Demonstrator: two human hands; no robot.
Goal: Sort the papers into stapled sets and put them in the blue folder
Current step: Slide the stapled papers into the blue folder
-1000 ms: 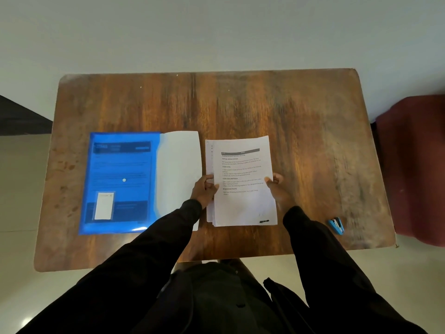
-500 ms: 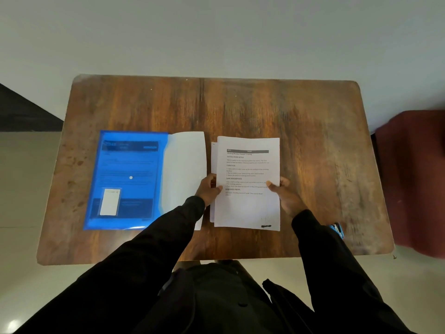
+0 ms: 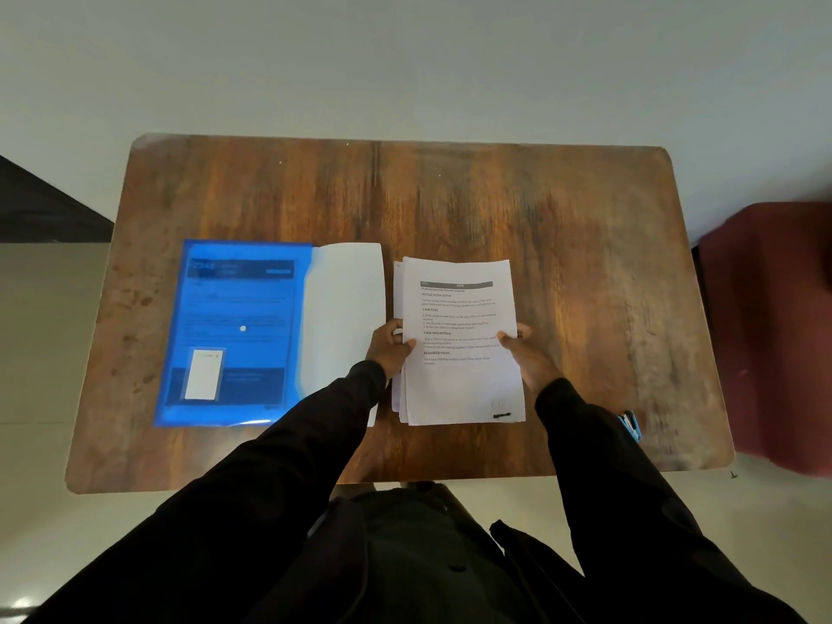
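left hand (image 3: 391, 349) gripping left edge of papers (image 3: 461, 389) | right hand (image 3: 526, 355) pinching right edge | folder (image 3: 234, 308) lying left of hands

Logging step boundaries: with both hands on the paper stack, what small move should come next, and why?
Probably peel the top sheets off the stack of papers as a first set: left hand and right hand pinch its side edges, its sheets sit loosely offset, and the stapler lies untouched to the right.

top sheet (image 3: 461, 342) headings: initial scene setup, task goal, task description, required props.
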